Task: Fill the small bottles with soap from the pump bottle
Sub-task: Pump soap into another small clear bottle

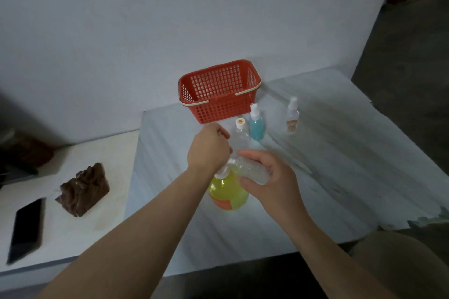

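the left hand [209,150] sits atop the yellow pump bottle [227,193] on the bench [315,177], fingers curled over its pump head. at its 3 o'clock the right hand [272,177] wraps its fingers round a tilted clear small bottle [250,170], neck by the pump. a red basket [218,90] stands at 12 o'clock.

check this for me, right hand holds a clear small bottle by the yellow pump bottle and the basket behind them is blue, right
Not quite: the head view shows the basket is red, not blue. The rest stands.
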A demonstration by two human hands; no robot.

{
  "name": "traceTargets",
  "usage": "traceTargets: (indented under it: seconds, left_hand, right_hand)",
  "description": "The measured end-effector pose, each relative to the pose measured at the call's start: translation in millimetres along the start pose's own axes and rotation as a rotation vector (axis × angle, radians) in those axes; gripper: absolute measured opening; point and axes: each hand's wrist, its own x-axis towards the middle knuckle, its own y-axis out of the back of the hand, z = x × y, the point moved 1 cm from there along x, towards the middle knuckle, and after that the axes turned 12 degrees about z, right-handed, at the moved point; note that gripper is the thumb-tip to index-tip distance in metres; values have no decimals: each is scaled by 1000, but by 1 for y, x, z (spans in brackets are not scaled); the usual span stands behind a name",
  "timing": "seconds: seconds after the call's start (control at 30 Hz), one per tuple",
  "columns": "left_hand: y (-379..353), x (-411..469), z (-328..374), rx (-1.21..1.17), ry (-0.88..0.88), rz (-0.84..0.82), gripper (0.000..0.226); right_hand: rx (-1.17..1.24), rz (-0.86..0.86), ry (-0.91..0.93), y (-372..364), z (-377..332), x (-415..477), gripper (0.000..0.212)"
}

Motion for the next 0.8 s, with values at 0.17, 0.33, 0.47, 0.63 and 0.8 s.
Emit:
traceTargets:
  seconds: [0.17, 0.33, 0.47, 0.63, 0.8]
  left_hand:
    - [-1, -1, 1, -6, 6, 11, 29]
    - [3, -8, 4, -15, 4, 41, 28]
    - [8, -8, 9, -81, 39, 17, 27]
    - [11, -4, 17, -146, 6, -21, 26]
    - [7, -2, 9, -180, 49, -62, 28]
  right_hand:
    - [26, -19, -4, 0, 5, 8, 49]
    - [22, -24, 15, 1, 1, 4, 49]
    - [-2, -28, 32, 2, -4, 4, 48]
    - [-64, -24, 90, 3, -12, 8, 52]
    - [-87, -31, 112, 3, -11, 9, 49]
